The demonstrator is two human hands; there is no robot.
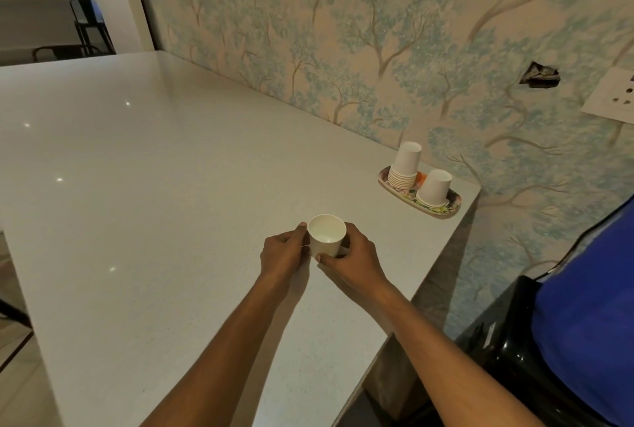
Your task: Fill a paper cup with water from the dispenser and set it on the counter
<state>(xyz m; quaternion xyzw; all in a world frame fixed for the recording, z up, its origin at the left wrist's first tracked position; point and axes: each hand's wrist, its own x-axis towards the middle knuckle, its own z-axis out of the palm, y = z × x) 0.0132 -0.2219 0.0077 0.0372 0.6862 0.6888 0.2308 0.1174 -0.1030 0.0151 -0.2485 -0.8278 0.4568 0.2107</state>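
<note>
A white paper cup [326, 236] stands upright on the white counter [154, 186], with water visible inside it. My left hand [283, 251] wraps its left side and my right hand [350, 256] wraps its right side, fingers touching the cup wall. The water dispenser [535, 334] is at the lower right: a black body with a blue bottle [590, 306] on top, beyond the counter's right edge.
An oval patterned tray [446, 212] near the counter's far right corner holds two upside-down stacks of paper cups [406, 164]. Tree-patterned wallpaper backs the counter, with a socket plate [614, 97] at right. Dark chairs [85, 28] stand beyond the counter's far left edge.
</note>
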